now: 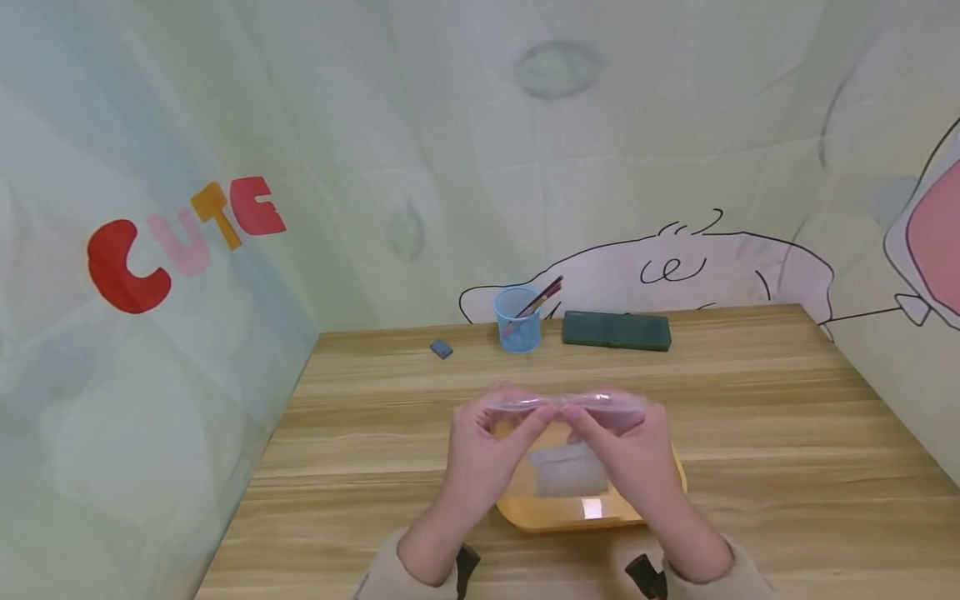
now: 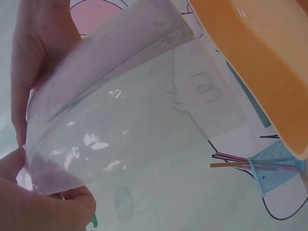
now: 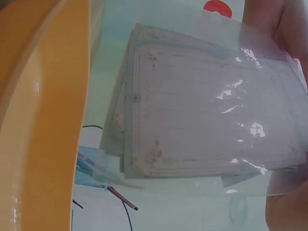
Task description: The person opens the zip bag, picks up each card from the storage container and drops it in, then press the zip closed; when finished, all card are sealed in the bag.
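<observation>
Left hand point(image 1: 486, 450) pinching left end of clear plastic pouch of pink-bordered paper sheets point(image 1: 567, 407); right hand point(image 1: 628, 454) pinching right end. Pouch held level above shallow orange plastic tray point(image 1: 570, 514) on wooden table point(image 1: 787, 433). Beyond: small grey eraser point(image 1: 441, 348), blue mesh pencil cup point(image 1: 517, 320), dark green rectangular case point(image 1: 616, 330).

Clear plastic sleeve point(image 1: 566, 406), rectangular, thin and glossy, holding pale pink ruled paper sheets point(image 3: 207, 127) with a decorative border. Held edge-on and level in the air, directly above the shallow orange plastic tray point(image 1: 581, 517) and not touching it. Pinched along its upper edge at two points, one to each side of its middle.
</observation>
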The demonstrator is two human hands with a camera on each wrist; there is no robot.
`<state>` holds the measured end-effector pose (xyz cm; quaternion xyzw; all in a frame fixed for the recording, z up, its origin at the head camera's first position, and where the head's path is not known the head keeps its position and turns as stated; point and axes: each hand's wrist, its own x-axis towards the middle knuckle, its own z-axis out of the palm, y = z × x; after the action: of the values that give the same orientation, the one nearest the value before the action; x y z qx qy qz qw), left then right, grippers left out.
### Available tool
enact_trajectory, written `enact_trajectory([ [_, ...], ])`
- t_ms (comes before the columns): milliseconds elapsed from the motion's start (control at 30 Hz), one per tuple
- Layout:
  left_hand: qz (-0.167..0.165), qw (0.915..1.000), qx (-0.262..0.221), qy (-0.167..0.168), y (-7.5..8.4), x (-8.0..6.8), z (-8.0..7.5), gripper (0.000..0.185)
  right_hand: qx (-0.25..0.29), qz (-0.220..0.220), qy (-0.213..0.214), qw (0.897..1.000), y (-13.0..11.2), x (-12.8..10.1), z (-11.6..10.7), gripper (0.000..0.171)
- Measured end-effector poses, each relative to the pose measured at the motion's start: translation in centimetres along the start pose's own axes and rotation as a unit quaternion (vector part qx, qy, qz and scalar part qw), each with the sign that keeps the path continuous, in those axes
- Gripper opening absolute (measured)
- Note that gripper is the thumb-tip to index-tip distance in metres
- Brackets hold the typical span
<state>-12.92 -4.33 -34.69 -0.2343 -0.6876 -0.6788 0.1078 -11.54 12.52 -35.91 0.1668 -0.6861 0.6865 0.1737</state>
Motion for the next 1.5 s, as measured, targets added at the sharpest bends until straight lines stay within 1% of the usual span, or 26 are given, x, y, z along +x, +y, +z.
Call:
enact_trajectory([
  [167,0.014,0.9998,0.014,0.001,0.1,-0.1,0.0,0.006,0.003,-0.01,-0.001,1.0,0.0,0.0,0.2,0.008],
  [333,0.041,0.999,0.017,-0.006,0.0,-0.1,0.0,0.005,0.017,-0.03,-0.012,0.999,0.1,0.1,-0.1,0.006],
  [433,0.06,0.9981,0.011,-0.008,0.0,-0.1,-0.2,0.005,0.012,-0.032,-0.013,0.999,0.0,0.1,-0.4,0.007],
  [533,0.069,0.9976,0.007,-0.002,0.0,-0.1,-0.7,0.006,0.012,-0.024,-0.011,1.0,-0.1,0.0,-0.6,0.008],
  [633,0.064,0.9979,0.011,0.007,-0.1,-0.2,-1.2,0.007,0.04,-0.008,0.006,0.999,-0.3,0.0,-0.7,0.008],
  [700,0.058,0.998,0.023,0.013,0.0,-0.2,-1.6,0.006,0.053,-0.001,0.023,0.998,-0.4,0.0,-0.7,0.008],
  [800,0.044,0.9979,0.04,0.024,0.1,-0.2,-2.2,0.006,0.061,0.003,0.035,0.998,-0.4,0.0,-0.9,0.008],
  [900,0.031,0.9979,0.043,0.039,0.2,-0.2,-2.9,0.006,0.045,0.0,0.01,0.999,-0.5,0.0,-1.4,0.01],
  [1000,0.031,0.9975,0.04,0.05,0.3,-0.2,-3.6,0.006,0.016,-0.004,-0.04,0.999,-0.5,0.1,-1.8,0.014],
  [1133,0.034,0.9974,0.042,0.048,0.5,-0.2,-4.5,0.006,-0.006,-0.01,-0.103,0.995,-0.5,0.3,-2.2,0.023],
  [1267,0.028,0.9977,0.047,0.041,0.7,-0.1,-5.1,0.006,-0.002,-0.017,-0.157,0.987,-0.5,0.4,-2.5,0.031],
  [1333,0.029,0.9977,0.047,0.039,0.8,-0.1,-5.3,0.006,0.004,-0.028,-0.182,0.983,-0.6,0.4,-2.7,0.035],
  [1400,0.033,0.9981,0.04,0.032,0.8,-0.2,-5.4,0.005,0.016,-0.037,-0.201,0.979,-0.6,0.4,-2.9,0.039],
  [1500,0.041,0.9985,0.029,0.021,0.7,-0.3,-5.4,0.005,0.029,-0.052,-0.22,0.974,-0.7,0.5,-3.3,0.043],
])
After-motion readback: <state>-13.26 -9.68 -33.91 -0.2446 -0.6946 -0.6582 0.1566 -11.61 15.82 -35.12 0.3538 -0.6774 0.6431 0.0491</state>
